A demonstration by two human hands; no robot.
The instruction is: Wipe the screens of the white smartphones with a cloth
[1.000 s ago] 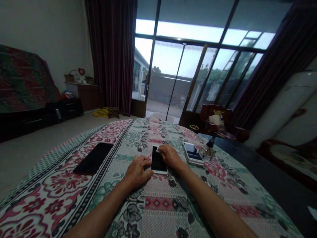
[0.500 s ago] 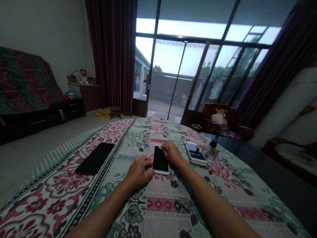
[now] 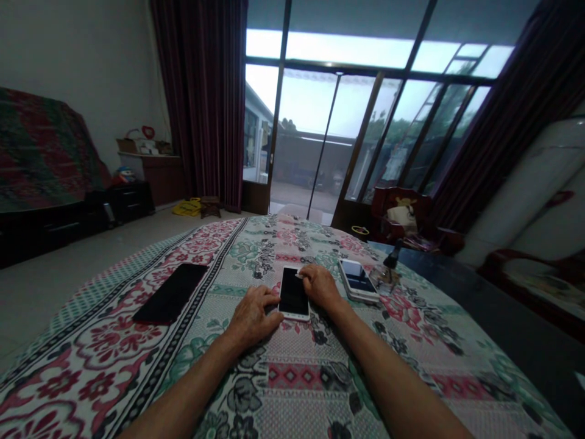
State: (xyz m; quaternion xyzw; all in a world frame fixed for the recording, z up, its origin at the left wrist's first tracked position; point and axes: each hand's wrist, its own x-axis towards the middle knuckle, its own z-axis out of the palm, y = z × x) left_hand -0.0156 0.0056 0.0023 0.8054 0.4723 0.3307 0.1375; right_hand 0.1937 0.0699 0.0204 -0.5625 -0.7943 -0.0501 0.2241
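A white-framed smartphone [image 3: 292, 300] with a dark screen lies face up on the patterned tablecloth between my hands. My left hand [image 3: 256, 314] rests at its left edge, thumb and fingers against the side, steadying it. The fingers of my right hand [image 3: 320, 285] are pinched together over the upper right of the screen. A small white piece [image 3: 299, 274], perhaps cloth or tissue, shows under those fingertips. To the left lies a larger black phone [image 3: 172, 294], face up. On the right, beyond my right wrist, white phones [image 3: 359, 280] lie stacked.
A clear object with a dark upright top [image 3: 388, 271] stands right of the stacked phones. The floral tablecloth [image 3: 292, 347] covers the round table. A dark surface [image 3: 450, 286] adjoins it on the right. Glass doors [image 3: 311, 140] and a wooden chair [image 3: 402, 213] stand beyond.
My right fingertips have shifted slightly right and toward me over the phone's screen. My left hand stays at the phone's edge. The whole view has shifted a little.
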